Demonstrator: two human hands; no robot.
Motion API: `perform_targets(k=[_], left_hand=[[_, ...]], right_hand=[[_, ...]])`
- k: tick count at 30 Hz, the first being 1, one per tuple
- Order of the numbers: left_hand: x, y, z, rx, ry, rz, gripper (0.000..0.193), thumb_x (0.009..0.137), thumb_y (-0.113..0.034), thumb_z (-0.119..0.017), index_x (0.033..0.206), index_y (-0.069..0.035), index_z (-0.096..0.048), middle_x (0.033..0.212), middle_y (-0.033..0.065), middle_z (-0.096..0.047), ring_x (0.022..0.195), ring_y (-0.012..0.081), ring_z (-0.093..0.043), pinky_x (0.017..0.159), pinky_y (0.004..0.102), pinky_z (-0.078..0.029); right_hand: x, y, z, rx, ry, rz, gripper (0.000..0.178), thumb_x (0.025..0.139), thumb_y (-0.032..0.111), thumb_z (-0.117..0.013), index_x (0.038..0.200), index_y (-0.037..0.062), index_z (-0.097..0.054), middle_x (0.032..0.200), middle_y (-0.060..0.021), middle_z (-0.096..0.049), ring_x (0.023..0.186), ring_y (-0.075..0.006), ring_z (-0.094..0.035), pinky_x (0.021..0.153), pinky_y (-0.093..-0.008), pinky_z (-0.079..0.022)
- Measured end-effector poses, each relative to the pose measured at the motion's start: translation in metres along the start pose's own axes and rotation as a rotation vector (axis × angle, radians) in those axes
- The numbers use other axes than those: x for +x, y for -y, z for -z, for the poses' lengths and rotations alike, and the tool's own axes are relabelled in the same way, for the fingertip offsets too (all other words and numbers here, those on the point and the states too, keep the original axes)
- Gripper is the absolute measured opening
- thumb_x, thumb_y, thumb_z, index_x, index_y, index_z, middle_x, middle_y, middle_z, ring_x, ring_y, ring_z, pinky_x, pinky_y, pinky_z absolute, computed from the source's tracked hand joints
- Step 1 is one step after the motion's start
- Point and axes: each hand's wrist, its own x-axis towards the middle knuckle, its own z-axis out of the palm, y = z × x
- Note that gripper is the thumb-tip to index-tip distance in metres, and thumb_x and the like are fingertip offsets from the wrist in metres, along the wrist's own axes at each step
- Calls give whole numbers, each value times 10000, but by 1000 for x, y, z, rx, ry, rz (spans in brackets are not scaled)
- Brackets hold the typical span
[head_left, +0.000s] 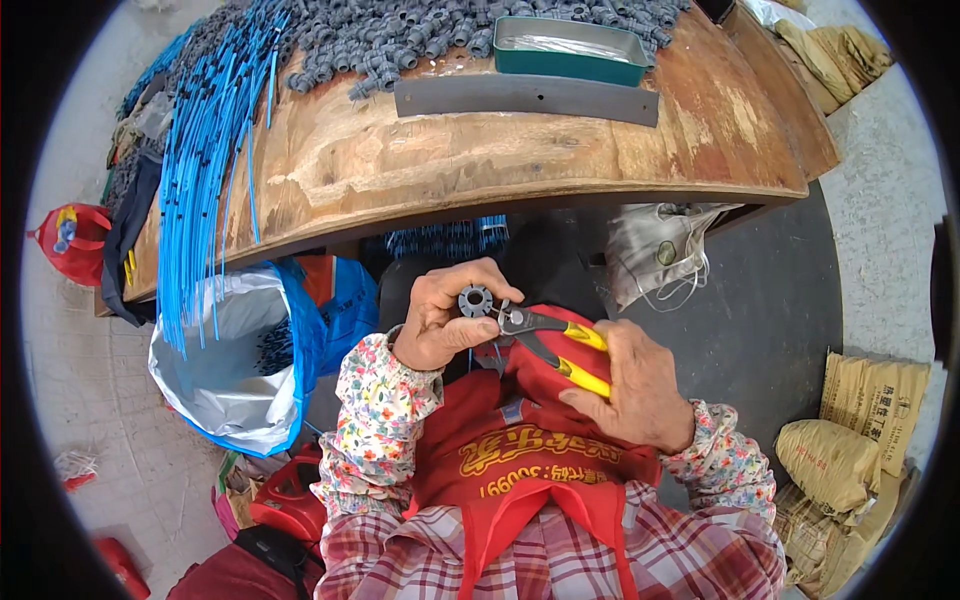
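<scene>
Above my lap, my left hand point(445, 315) pinches a small dark grey ring-shaped plastic fitting point(475, 300) with notches round its rim and a hole in its middle. My right hand point(640, 385) is wrapped round yellow-handled pliers point(575, 355). Their dark jaws point(512, 318) point left and sit right beside the fitting, between my left thumb and fingertips. Whether the jaws bite on anything cannot be made out. A thin light strand seems to show below the fitting.
Ahead stands a worn wooden table point(340, 160) with piled grey fittings point(420, 35), blue cable ties point(205, 170) hanging over its edge, a flat metal bar point(525, 98) and a green tray point(570, 68). A blue-and-silver bag point(215, 370) stands open at left. Brown sacks point(825, 470) lie at right.
</scene>
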Motion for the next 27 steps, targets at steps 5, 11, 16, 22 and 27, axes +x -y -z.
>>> perform_targets(k=[5,11,16,22,27], left_hand=[[-9,-1,-2,-78,68,-9,402,774,-330,-672,924,40,-624,818,103,-583,729,171,-550,652,276,-412],[-12,-1,-12,-227,39,25,422,783,-337,-665,928,57,-625,823,115,-586,748,184,-552,668,288,-409],[-13,-3,-10,-213,54,-3,423,792,-334,-664,938,62,-628,824,110,-587,750,180,-547,676,289,-407],[-9,-6,-13,-99,-82,-1,447,769,-354,-675,909,69,-637,810,140,-603,732,190,-553,656,292,-414],[-12,-10,-16,-11,-107,17,471,749,-376,-683,884,72,-637,790,151,-607,730,204,-558,638,300,-415]], right_hand=[[-2,2,19,514,369,-6,476,740,186,-754,1068,3,-462,867,-143,-584,757,-256,-626,645,-359,-489],[-19,4,-2,1490,645,-215,326,839,133,-663,1019,31,-411,956,-109,-571,744,-153,-596,623,-236,-479],[-14,-9,1,1623,769,-359,268,890,131,-599,1064,35,-418,973,-114,-577,776,-148,-599,625,-229,-481],[-11,7,10,809,310,-332,424,865,262,-636,1133,11,-423,924,-158,-578,766,-226,-616,631,-316,-494],[-18,13,-5,-19,-14,-32,575,806,360,-686,1145,-19,-417,885,-191,-557,763,-316,-602,673,-402,-482]])
